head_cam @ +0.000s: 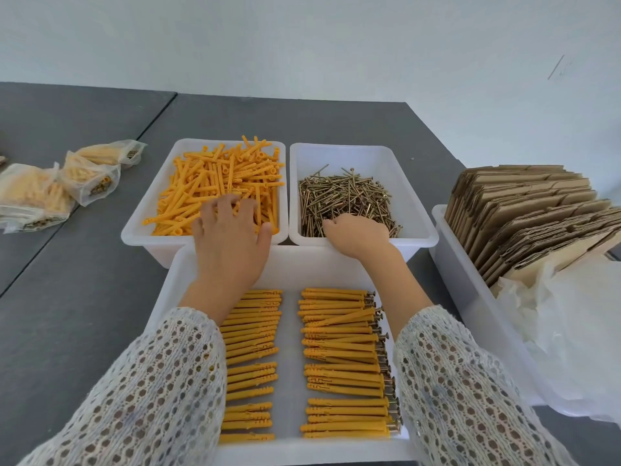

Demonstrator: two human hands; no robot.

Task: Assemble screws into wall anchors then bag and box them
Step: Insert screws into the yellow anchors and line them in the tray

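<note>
Reaching forward, your left hand point(232, 237) spreads its fingers over long orange plastic anchors point(221, 183) in one smooth white bin point(134, 235), while your right hand point(358, 235) curls into thin shiny screws point(346, 196) beside it.

We take this for a small packing or assembly workstation, not a home. A plain grey counter point(84, 297) stands against a bare pale wall point(302, 38). On it we see white plastic bins sorted by part: loose orange wall anchors point(221, 176) in one, brass-coloured screws point(346, 196) in another, and neat rows of assembled anchors point(339, 358) in a third. A further bin holds flattened cardboard boxes point(524, 213), and filled clear bags point(57, 186) lie on the counter to the left.
</note>
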